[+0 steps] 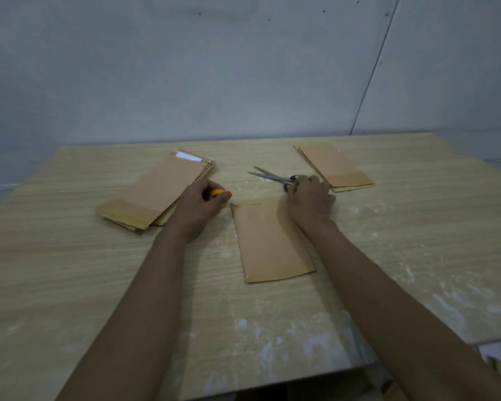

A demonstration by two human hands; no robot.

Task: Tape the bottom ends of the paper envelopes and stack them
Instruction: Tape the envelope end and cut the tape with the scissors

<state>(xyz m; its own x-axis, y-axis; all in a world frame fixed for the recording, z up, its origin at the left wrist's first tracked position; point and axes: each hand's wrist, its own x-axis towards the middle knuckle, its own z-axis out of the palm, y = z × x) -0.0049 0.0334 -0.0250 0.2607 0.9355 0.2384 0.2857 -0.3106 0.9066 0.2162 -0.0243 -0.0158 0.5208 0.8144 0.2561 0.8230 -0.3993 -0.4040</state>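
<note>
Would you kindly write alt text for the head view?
A person's left hand grips a yellow tape roll while the right hand reaches the scissors, above one envelope between two envelope stacks on a wooden table.

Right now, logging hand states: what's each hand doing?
Left hand: grips an orange tape roll.
Right hand: fingers at the scissors' handles; grip cannot be told.

Two envelope stacks, one scissors
</note>
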